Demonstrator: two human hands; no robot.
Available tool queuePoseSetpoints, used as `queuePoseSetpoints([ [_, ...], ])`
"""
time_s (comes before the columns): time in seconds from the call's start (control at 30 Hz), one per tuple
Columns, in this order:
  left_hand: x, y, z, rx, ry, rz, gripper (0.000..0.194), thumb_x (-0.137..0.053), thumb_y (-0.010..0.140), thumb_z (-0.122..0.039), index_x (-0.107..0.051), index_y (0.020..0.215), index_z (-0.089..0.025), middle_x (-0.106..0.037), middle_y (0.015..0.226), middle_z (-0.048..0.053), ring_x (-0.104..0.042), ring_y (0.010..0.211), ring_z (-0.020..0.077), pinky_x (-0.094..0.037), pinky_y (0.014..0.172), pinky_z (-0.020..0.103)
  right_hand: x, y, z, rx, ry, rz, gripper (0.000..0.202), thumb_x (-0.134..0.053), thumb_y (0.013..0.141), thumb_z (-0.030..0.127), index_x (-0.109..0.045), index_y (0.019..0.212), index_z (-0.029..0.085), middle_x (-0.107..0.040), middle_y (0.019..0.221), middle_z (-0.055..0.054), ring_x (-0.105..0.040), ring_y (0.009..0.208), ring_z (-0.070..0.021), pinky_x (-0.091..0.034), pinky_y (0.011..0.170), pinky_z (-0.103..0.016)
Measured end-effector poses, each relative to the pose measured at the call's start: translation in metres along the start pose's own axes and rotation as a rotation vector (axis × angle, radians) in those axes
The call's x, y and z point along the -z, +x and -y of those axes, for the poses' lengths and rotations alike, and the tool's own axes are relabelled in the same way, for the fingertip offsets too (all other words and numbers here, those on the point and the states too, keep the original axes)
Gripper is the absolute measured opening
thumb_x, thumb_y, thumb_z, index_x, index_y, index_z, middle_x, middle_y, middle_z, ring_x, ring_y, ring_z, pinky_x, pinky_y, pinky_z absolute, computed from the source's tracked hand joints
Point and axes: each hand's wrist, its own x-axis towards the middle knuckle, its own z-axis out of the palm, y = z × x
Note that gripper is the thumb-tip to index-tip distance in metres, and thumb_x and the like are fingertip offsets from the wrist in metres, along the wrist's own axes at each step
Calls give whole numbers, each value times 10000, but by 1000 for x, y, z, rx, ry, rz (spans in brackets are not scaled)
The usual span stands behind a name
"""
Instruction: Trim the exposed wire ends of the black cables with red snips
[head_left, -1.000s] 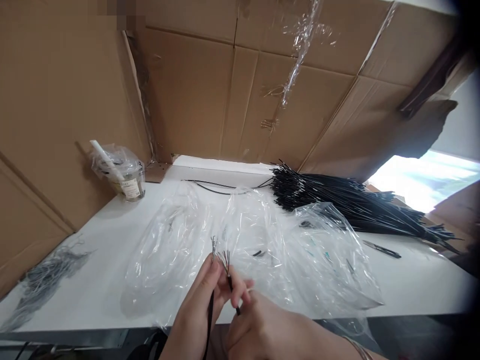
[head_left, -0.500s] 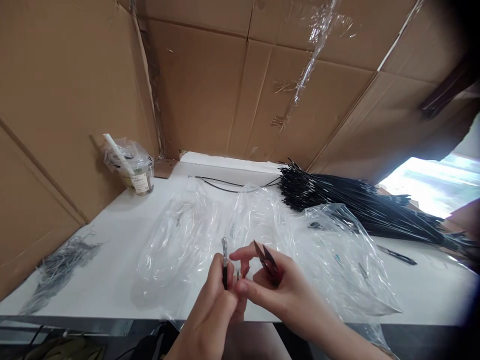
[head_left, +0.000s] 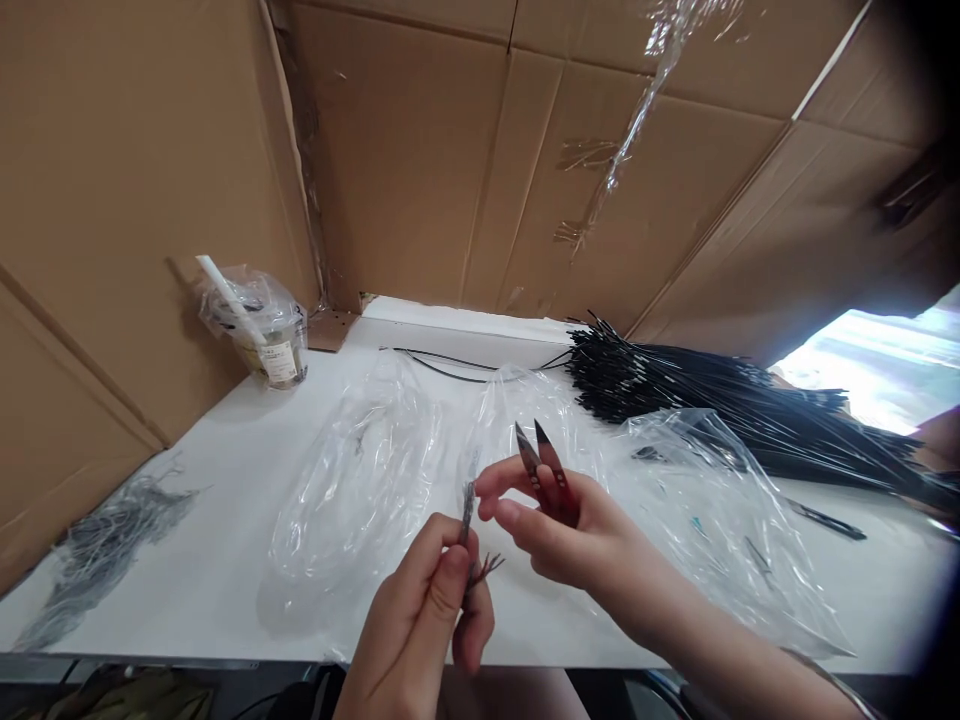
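Note:
Near the table's front edge, my left hand (head_left: 431, 610) pinches a cable end (head_left: 466, 512) between thumb and fingers. Silvery braided strands point up from the cable, and thin dark reddish wires (head_left: 487, 570) fan out to its right. My right hand (head_left: 562, 515) is just above and to the right, with small red-handled thread snips (head_left: 541, 470) held in its palm, blades apart and pointing up. The thumb and index finger of that hand are close to the top of the braid; whether they touch it I cannot tell.
Clear plastic bags (head_left: 360, 480) lie across the white table (head_left: 225, 520). A black cable bundle (head_left: 675, 385) is at the back right, near a dark tool (head_left: 829, 520). Wire scraps (head_left: 112, 540) and a bagged cup (head_left: 274, 345) are on the left; cardboard (head_left: 405, 170) stands behind.
My right hand has moved up and right with the snips. The cable in my left hand now tilts, and the reddish wires show fanned out. The view has shifted slightly.

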Motion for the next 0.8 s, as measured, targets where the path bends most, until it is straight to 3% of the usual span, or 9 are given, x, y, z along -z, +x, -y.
queuePoseSetpoints([
  [0.2,10,7,12,132,-345,115,416,-600,936,-558,-568,740,-192,-309,520,-58,-227,498,105,-195,509,266,-4,15,10,24,-9,58,289,-759,816,443,-664,848,172,-528,666,29,-345,547,-78,-220,466,-222],
  [0.47,17,11,12,202,-869,307,317,-687,922,-414,-583,739,-178,-222,456,-103,-116,407,57,-204,440,192,-10,25,12,24,9,85,184,-721,785,339,-618,772,186,-514,676,21,-382,598,-107,-271,500,-230],
  [0.63,23,13,15,176,-1007,386,275,-582,985,-340,-621,769,-176,-178,408,-110,-86,371,59,-233,411,168,-22,27,5,-15,110,107,146,-701,751,255,-576,730,183,-531,689,24,-403,596,-91,-313,515,-210],
  [0.7,24,13,16,148,-1052,411,266,-549,996,-309,-625,780,-174,-171,392,-114,-62,353,57,-210,381,156,-28,26,1,-32,145,84,160,-694,773,270,-565,734,184,-500,665,39,-336,541,-73,-260,467,-207],
  [0.8,24,11,14,150,-1001,345,266,-575,982,-311,-612,755,-177,-161,414,-113,-56,372,58,-190,385,161,-30,26,-3,-54,154,47,226,-747,778,328,-570,777,187,-399,588,74,-252,491,-61,-176,435,-217],
])
